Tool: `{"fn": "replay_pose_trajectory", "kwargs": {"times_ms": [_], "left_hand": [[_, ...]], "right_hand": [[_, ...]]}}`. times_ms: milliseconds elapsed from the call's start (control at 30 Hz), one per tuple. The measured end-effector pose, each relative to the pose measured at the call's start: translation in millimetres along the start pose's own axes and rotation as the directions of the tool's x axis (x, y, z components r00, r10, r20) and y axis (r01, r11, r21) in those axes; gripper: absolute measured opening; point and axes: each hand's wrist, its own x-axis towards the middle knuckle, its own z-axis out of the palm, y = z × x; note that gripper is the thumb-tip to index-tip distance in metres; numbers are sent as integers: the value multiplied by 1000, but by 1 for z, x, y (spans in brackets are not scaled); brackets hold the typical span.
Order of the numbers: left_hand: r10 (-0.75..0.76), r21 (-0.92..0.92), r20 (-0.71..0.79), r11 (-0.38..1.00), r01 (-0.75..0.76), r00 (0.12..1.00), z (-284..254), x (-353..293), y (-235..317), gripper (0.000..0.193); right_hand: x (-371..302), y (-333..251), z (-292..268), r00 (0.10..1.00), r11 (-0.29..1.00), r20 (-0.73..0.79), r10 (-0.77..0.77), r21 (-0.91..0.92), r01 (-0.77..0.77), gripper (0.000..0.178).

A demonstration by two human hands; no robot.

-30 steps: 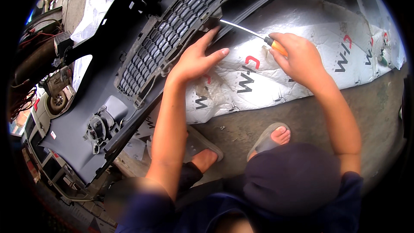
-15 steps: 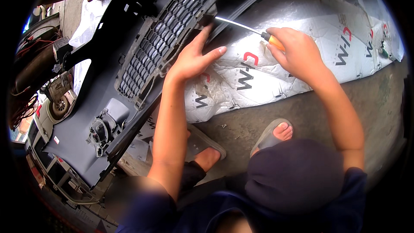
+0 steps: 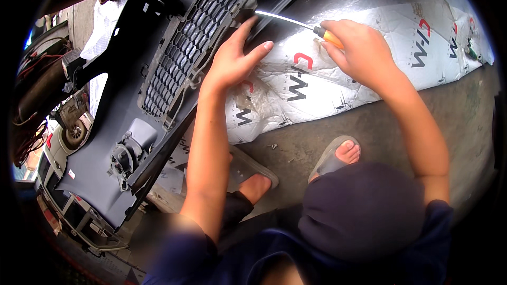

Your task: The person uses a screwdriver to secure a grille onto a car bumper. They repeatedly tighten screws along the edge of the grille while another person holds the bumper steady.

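In my right hand [image 3: 359,53] is a screwdriver [image 3: 330,37] with an orange and black handle and a long bright shank. Its far end meets a dark tab at the edge of a car bumper [image 3: 119,126], beside the black mesh grille [image 3: 185,47]. The exact tip is hidden by the tab. My left hand [image 3: 232,60] rests along that same edge, index finger reaching close to the shank's end and thumb spread apart. The other left fingers are mostly hidden behind the edge.
Printed white plastic wrapping [image 3: 327,84] covers a large piece under my right arm. A lamp-like fitting [image 3: 127,153] sits in the bumper's near end. My sandalled feet [image 3: 346,152] are on the concrete floor [image 3: 296,153]. A vehicle [image 3: 74,206] stands at the left.
Both hands, the screwdriver and the bumper appear slightly higher and further left in the picture. The shank's end stays at the same tab, and both grips look the same.
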Motion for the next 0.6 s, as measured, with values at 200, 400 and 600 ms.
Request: {"fn": "replay_pose_trajectory", "kwargs": {"times_ms": [200, 400, 600], "left_hand": [[-38, -67, 27, 997, 39, 999, -3, 0, 15, 66], [44, 56, -80, 998, -40, 996, 6, 2, -5, 61], [111, 349, -167, 936, -46, 980, 15, 0, 8, 59]], "right_hand": [[-3, 1, 2, 1000, 1000, -16, 2, -5, -2, 28], [-2, -7, -2, 1000, 999, -3, 10, -36, -10, 22], [-4, -18, -3, 1000, 997, -25, 18, -75, -20, 17]]}}
